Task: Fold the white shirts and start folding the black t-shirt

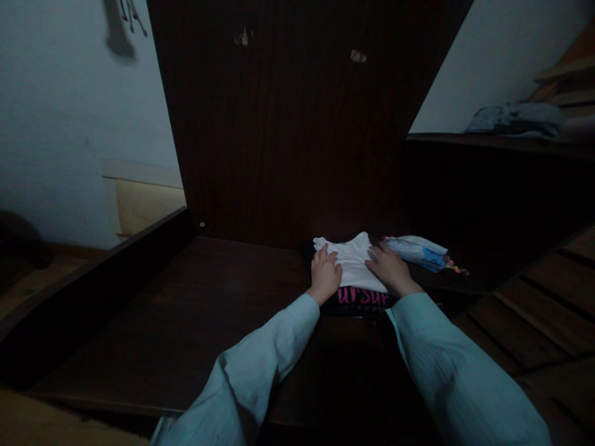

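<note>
Two hands, left (324, 275), right (389, 268), flat on white garment (354, 263), black garment (360, 300) half hidden.

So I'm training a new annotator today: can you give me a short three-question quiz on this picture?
1. True or false: both hands rest on the white garment.
2. Which garment lies under the white one? A) black garment with pink lettering B) a yellow towel
3. What lies just right of the right hand?

Key: 1. True; the left hand and the right hand press flat on it. 2. A. 3. A light blue bundle on the dark wooden surface.
</note>
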Demonstrator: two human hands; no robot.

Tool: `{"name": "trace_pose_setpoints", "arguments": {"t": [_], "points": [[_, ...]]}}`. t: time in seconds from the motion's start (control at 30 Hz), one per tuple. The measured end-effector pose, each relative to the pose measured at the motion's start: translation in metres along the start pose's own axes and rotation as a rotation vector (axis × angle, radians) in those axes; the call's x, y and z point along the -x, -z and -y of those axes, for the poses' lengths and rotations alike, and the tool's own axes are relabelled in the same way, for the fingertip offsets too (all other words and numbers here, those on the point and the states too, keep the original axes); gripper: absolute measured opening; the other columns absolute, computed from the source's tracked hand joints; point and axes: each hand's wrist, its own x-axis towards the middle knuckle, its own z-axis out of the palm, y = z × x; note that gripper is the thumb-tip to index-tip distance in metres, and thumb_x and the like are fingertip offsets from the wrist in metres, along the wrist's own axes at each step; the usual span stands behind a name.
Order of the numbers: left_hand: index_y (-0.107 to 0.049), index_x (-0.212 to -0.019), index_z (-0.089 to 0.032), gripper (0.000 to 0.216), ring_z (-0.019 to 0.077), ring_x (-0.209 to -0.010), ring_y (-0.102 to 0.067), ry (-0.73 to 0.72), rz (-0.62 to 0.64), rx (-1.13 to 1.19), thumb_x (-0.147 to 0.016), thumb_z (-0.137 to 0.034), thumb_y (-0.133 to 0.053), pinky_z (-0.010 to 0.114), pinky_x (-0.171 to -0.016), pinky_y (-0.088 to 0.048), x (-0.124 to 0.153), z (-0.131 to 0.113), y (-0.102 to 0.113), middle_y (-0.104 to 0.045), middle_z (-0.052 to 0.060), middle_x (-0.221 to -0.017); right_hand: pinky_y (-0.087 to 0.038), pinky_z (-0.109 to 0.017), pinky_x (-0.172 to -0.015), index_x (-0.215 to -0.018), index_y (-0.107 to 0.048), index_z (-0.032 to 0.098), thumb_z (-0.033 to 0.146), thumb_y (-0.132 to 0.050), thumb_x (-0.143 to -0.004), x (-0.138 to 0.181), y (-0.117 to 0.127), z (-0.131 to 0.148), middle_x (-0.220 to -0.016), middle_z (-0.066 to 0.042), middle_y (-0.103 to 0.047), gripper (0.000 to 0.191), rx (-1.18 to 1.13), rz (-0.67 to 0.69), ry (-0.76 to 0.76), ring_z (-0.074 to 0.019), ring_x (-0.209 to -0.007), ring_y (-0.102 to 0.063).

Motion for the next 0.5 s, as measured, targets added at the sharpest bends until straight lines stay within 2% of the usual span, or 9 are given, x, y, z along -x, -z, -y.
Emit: {"name": "trace_pose_setpoints", "arguments": {"t": [0.1, 0.17, 0.23, 0.33, 0.5], "points": [[-0.051, -0.119, -0.020, 0.039, 0.0262, -0.123, -0.033, -0.233, 0.126, -0.122, -0.085, -0.037, -0.040, 0.043, -0.101, -0.029, 0.009, -0.010, 0.000, -0.040, 0.008, -0.135, -0.032, -0.044, -0.098, -0.119, -0.051, 0.012, 0.029, -0.043, -0.079, -0.017, -0.003, 0.015, -0.131, -0.015, -0.043, 0.044, -0.102, -0.182, 0.141, -0.0283, -0.119, -0.040], [-0.050, -0.119, -0.021, 0.045, 0.0274, -0.120, -0.037, -0.327, 0.238, -0.197, -0.084, -0.047, -0.039, 0.045, -0.099, -0.031, 0.017, -0.011, -0.003, -0.045, 0.009, -0.131, -0.029, -0.042, -0.101, -0.122, -0.048, 0.012, 0.031, -0.041, -0.081, -0.026, -0.016, 0.024, -0.132, -0.014, -0.042, 0.046, -0.187, -0.184, 0.200, -0.0261, -0.122, -0.037], [-0.051, -0.118, -0.021, 0.046, 0.0278, -0.118, -0.040, -0.364, 0.270, -0.263, -0.083, -0.050, -0.040, 0.045, -0.098, -0.032, 0.027, -0.008, -0.009, -0.049, 0.009, -0.126, -0.027, -0.040, -0.103, -0.124, -0.046, 0.010, 0.033, -0.039, -0.082, -0.029, -0.036, 0.031, -0.133, -0.014, -0.042, 0.048, -0.245, -0.069, 0.174, -0.0244, -0.123, -0.035], [-0.052, -0.115, -0.021, 0.042, 0.0277, -0.117, -0.039, -0.380, 0.194, -0.325, -0.083, -0.046, -0.042, 0.045, -0.097, -0.031, 0.039, -0.002, -0.019, -0.050, 0.008, -0.123, -0.026, -0.037, -0.104, -0.127, -0.043, 0.011, 0.038, -0.036, -0.083, -0.026, -0.064, 0.035, -0.134, -0.013, -0.041, 0.052, -0.302, 0.132, 0.031, -0.0228, -0.126, -0.033], [-0.052, -0.113, -0.019, 0.041, 0.0289, -0.117, -0.037, -0.388, 0.118, -0.333, -0.081, -0.044, -0.045, 0.047, -0.097, -0.030, 0.045, 0.001, -0.029, -0.049, 0.010, -0.122, -0.022, -0.039, -0.104, -0.133, -0.035, 0.016, 0.056, -0.031, -0.082, -0.028, -0.078, 0.030, -0.140, -0.012, -0.032, 0.065, -0.290, 0.243, -0.145, -0.0244, -0.131, -0.024]]}}
